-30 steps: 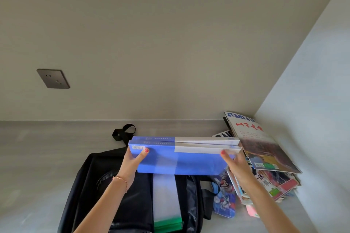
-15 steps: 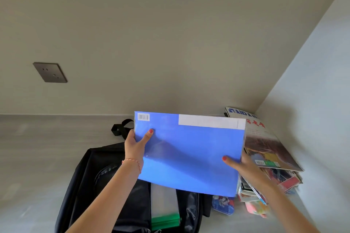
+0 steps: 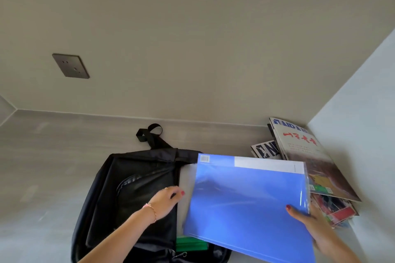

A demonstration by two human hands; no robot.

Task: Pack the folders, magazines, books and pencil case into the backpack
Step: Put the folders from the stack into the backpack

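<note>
A black backpack (image 3: 132, 188) lies open on the grey surface. Inside its opening I see a pale folder (image 3: 185, 186) with a green edge (image 3: 191, 243) at the near end. A blue folder (image 3: 245, 205) with a white strip along its top hangs tilted over the right side of the backpack. My right hand (image 3: 310, 220) grips its right edge, thumb on top. My left hand (image 3: 167, 198) is off the folder and rests on the backpack's flap beside the opening, fingers slightly curled; whether it grips the fabric is unclear. A stack of magazines (image 3: 316, 162) lies at the right.
The magazine stack sits in the corner against the right wall (image 3: 363, 113). The back wall carries a dark socket plate (image 3: 71, 66). The backpack's strap loop (image 3: 150, 134) points toward the back wall. Grey tabletop (image 3: 53, 166) stretches left of the backpack.
My left hand let go of the blue folder and moved down onto the backpack flap. The folder shifted right and lower, held by my right hand alone.
</note>
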